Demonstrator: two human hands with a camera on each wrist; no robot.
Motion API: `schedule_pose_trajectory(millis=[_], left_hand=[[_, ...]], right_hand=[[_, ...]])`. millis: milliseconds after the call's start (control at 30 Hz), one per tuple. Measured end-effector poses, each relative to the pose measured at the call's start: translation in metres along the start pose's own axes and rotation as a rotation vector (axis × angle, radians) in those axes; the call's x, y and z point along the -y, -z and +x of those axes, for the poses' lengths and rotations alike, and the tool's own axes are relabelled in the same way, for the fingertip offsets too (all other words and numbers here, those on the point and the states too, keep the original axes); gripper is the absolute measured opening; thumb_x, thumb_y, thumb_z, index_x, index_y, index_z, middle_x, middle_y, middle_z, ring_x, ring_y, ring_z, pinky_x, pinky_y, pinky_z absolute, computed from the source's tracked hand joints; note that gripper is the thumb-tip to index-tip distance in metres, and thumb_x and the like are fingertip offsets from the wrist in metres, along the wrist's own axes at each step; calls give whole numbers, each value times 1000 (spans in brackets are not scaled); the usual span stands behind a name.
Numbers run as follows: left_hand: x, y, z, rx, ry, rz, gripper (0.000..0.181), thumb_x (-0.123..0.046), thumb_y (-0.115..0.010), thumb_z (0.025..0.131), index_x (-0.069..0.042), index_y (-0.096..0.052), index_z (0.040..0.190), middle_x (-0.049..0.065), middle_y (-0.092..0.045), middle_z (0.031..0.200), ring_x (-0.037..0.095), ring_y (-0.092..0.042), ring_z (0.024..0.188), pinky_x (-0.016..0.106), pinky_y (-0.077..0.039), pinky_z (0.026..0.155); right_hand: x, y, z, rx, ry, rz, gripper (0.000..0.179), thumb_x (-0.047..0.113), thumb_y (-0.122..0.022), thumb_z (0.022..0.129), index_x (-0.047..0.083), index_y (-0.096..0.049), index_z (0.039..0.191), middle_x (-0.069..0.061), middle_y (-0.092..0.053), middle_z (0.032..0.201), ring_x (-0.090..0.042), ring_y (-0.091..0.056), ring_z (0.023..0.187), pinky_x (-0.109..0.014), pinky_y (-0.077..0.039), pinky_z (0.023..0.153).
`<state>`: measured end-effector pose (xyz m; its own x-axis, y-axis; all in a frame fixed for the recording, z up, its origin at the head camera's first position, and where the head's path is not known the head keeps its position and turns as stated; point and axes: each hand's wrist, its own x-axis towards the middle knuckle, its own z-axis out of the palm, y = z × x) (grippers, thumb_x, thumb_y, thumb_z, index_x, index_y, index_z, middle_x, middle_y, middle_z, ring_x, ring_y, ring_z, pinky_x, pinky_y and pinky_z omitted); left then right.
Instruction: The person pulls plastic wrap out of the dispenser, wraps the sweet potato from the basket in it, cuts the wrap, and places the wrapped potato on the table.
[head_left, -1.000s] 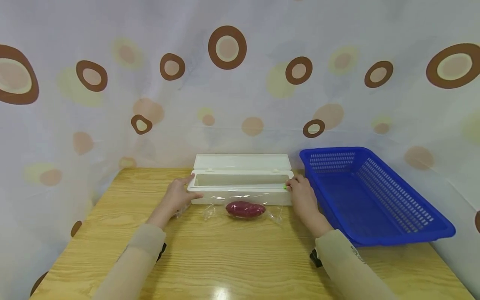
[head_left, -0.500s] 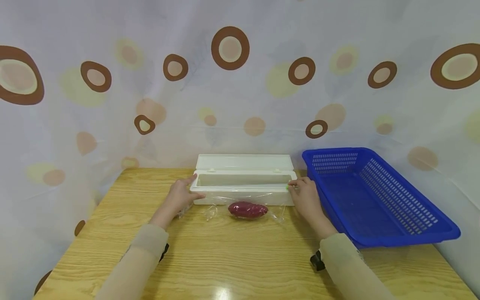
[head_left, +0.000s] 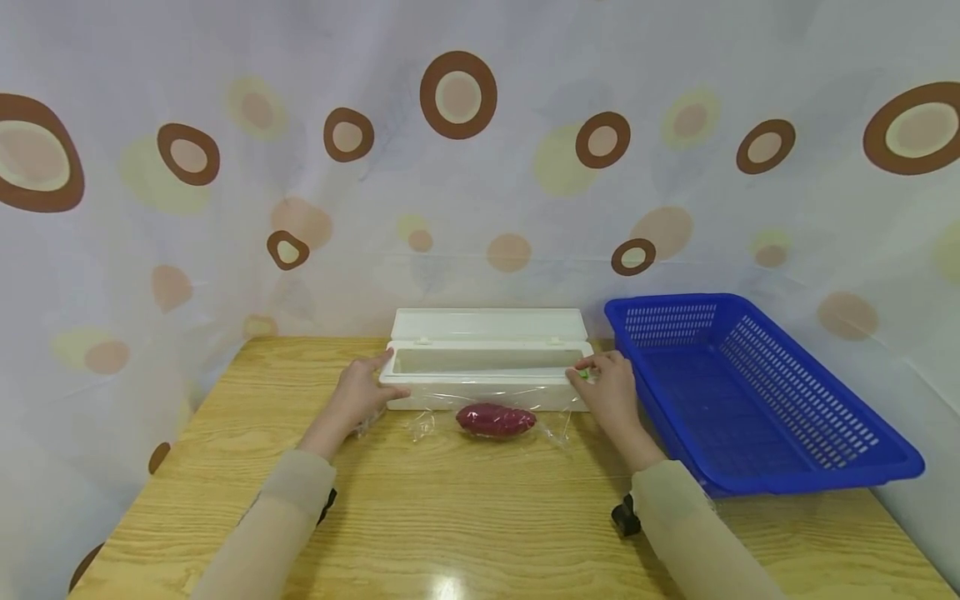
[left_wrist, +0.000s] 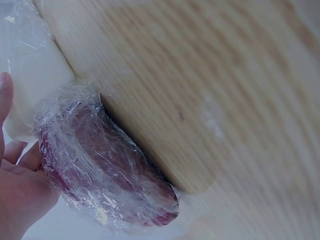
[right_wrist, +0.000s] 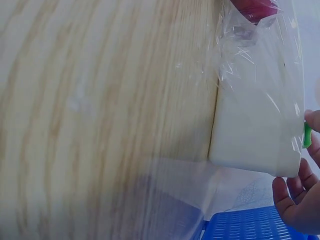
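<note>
A long white cling film dispenser [head_left: 427, 379] stands at the back of the table with its lid raised. My left hand [head_left: 356, 392] grips its left end, thumb on the front and forefinger at the top. At the right end, the thumb and forefinger of my right hand [head_left: 611, 393] pinch a small green slide cutter [right_wrist: 307, 135]. Clear film hangs down the dispenser's front, over a purple sweet potato [head_left: 495, 420] lying before it. In the left wrist view, a film-wrapped purple sweet potato [left_wrist: 105, 160] lies beside my left hand; my wrist mostly hides it from the head view.
To the right, a blue plastic basket [head_left: 735, 392] with slotted sides stands near my right forearm. The wooden table [head_left: 480, 517] meets a patterned curtain [head_left: 480, 183] behind the dispenser.
The thumb of my right hand has shifted slightly left on the green cutter. My left hand keeps its grip, and the sweet potato lies in the same place.
</note>
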<state>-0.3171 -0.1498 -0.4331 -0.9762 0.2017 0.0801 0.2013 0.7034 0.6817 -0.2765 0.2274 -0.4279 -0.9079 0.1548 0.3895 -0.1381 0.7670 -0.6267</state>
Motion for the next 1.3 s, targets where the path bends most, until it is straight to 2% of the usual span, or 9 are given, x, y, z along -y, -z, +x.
schedule_pose_trajectory(millis=[200,467,733,900,1033,1067,1100,1200,1300], left_hand=[[2,1,-1,-5,3,8,88,-39,-77,75,-11,-33,146,25,-33,146,8,-24,40,28,-43,48],[3,2,0,-9,1,-1,88,-38,-78,75,-11,-33,145,27,-37,143,8,-25,39,27,-43,46],[3,2,0,-7,7,19,88,-40,-77,75,-12,-33,146,26,-33,146,8,-26,40,28,-45,52],[4,2,0,-10,-2,27,89,-42,-77,74,-11,-34,145,28,-34,144,8,-25,40,27,-45,51],[2,3,-3,16,11,-22,88,-39,-75,76,-14,-31,147,26,-34,146,7,-29,38,25,-43,43],[2,3,-4,26,15,-28,87,-38,-75,77,-15,-29,148,26,-41,142,7,-30,38,26,-44,44],[2,3,-4,36,16,-22,87,-39,-74,78,-17,-28,149,25,-49,135,8,-32,38,27,-47,48],[3,2,-7,42,0,20,87,-41,-72,79,-20,-26,150,25,-52,131,17,-45,52,38,-53,73],[3,0,-8,28,-34,90,87,-44,-71,80,-17,-26,149,24,-47,136,31,-56,92,52,-38,101]], right_hand=[[0,0,-1,7,-54,67,25,23,-72,85,0,-67,90,-20,-52,109,-36,-50,101,-50,-40,90],[-1,0,-1,-31,-48,75,23,20,-72,84,-1,-68,89,-19,-55,103,-33,-52,95,-45,-41,85],[-9,0,-3,-114,-26,119,18,15,-73,83,-1,-70,89,-16,-58,98,-27,-55,89,-29,-47,72],[-13,-1,-3,-141,-27,140,16,12,-73,82,-2,-71,90,-17,-60,97,-28,-59,87,-14,-43,67],[-13,0,-3,-134,-24,134,16,12,-73,82,-2,-71,90,-17,-60,97,-28,-58,87,-19,-46,69],[-13,1,-3,-128,-24,126,15,12,-72,83,-2,-71,90,-17,-60,97,-28,-57,87,-23,-47,70],[-12,1,-2,-121,-23,121,15,12,-72,83,-1,-71,91,-17,-60,98,-28,-57,87,-26,-46,72],[-12,3,-2,-86,-4,107,15,12,-70,85,-1,-70,94,-19,-59,101,-31,-56,88,-36,-44,76],[-12,5,-3,-42,33,95,16,12,-66,88,-1,-69,98,-21,-57,107,-35,-54,92,-42,-42,79]])
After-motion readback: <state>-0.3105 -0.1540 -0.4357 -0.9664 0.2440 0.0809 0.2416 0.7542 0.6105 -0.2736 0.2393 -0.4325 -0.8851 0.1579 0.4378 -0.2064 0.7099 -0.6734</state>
